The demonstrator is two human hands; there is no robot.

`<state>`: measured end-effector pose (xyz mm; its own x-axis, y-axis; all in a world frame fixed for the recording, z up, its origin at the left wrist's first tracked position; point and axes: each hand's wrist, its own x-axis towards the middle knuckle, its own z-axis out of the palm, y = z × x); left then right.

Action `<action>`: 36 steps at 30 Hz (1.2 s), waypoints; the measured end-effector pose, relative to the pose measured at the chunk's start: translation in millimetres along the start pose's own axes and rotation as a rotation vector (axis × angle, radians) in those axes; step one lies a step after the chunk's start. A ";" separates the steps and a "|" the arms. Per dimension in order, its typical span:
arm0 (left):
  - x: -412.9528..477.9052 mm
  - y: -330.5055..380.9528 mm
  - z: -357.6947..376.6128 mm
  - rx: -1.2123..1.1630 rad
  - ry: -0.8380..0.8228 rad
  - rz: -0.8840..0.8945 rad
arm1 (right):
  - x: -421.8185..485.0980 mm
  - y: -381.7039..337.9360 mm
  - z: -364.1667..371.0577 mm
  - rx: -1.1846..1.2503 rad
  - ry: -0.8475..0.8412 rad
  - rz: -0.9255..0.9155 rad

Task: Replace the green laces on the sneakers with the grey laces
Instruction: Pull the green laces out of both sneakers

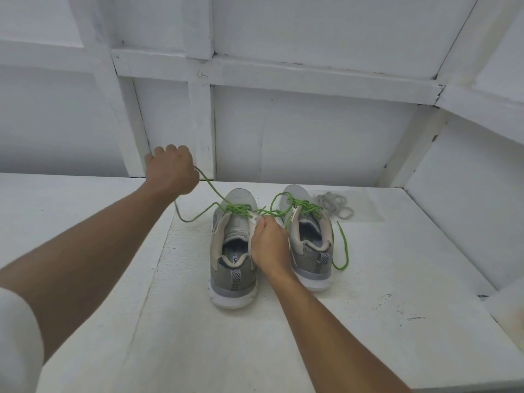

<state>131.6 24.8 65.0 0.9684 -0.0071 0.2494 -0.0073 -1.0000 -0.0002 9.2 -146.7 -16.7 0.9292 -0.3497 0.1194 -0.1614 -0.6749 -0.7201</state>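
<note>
white tabletop under a panelled wall, left hand clenched on the green lace stretched up-left from the left sneaker, right hand pinching that shoe's eyelet edge, grey laces heaped beyond the right sneaker, nearer the right hand.

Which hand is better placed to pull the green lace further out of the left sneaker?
Probably the left hand: it grips the green lace, raised away from the left sneaker. The right hand holds that sneaker's upper.
</note>
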 end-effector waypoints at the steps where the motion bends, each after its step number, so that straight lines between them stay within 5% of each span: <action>1: -2.8 5.8 3.0 -0.015 -0.027 0.014 | 0.2 -0.1 0.4 -0.002 -0.001 0.003; 8: -44.9 64.2 25.9 -0.280 -0.336 0.406 | -0.4 -1.5 -0.7 0.008 -0.006 0.008; 14: -44.9 69.1 30.5 -0.184 -0.207 0.455 | -1.1 -2.2 -2.5 0.012 -0.008 0.000; 23: -11.9 14.0 3.2 -0.207 0.026 0.269 | 0.6 1.2 1.9 0.016 0.006 0.009; 36: -43.2 0.1 31.2 -0.149 -0.292 0.190 | 1.8 2.3 1.0 0.015 -0.008 0.001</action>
<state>97.5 24.9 24.0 0.9764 -0.2143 -0.0277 -0.2093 -0.9696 0.1266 10.8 -148.2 -18.8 0.9317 -0.3449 0.1135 -0.1570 -0.6645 -0.7306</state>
